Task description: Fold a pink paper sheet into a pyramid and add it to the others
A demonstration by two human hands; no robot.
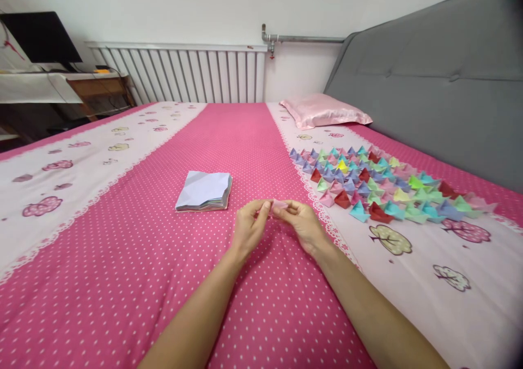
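Note:
Between my two hands, just above the bed, is a small folded piece of pink paper (279,204). My left hand (252,223) pinches its left side between thumb and fingers. On the right side, the fingertips of my right hand (303,222) grip it too; its exact folds are partly hidden by the fingers. A stack of square paper sheets (204,190), pale on top, lies left of my hands. To the right stand rows of several folded paper boats (379,212) in red, blue, green, pink, purple and yellow.
The pink dotted bedspread (163,282) spreads under everything. A pink pillow (322,110) lies at the far right, against a grey padded headboard (433,69). Behind the bed runs a white radiator (183,74) with a pipe. A monitor (41,36) stands on a desk at far left.

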